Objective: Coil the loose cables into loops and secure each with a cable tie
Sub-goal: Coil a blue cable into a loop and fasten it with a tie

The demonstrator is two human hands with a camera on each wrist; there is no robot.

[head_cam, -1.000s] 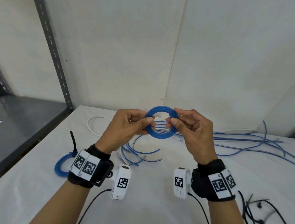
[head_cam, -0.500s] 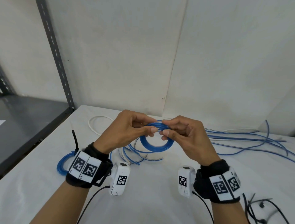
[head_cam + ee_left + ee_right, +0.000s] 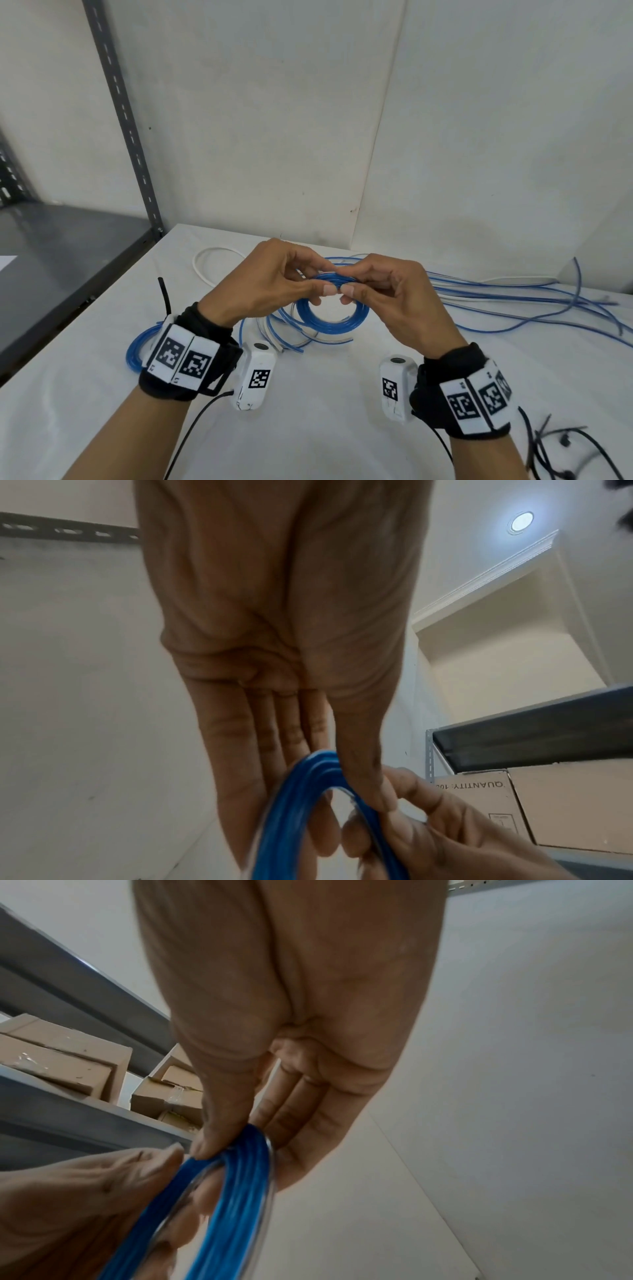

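Head view: left hand [image 3: 270, 284] and right hand [image 3: 387, 291] both pinch the top of the blue coil [image 3: 332, 313] at frame centre, thumbs nearly touching. A second ago the coil stood upright facing the camera, hands at its sides; now it hangs tilted lower over the worktop [image 3: 325, 428], grips gathered at one spot. My read: turns are bunched, ready for a tie. Loose blue cables [image 3: 513, 294] lie at right, a tied blue coil [image 3: 138, 349] at lower left, black cable ties [image 3: 555, 442] at lower right. Left wrist view: left hand [image 3: 284, 647] thumb presses the coil [image 3: 294, 804] against the fingers. Right wrist view: right hand [image 3: 291, 1015] pinches the coil [image 3: 232, 1191] likewise.
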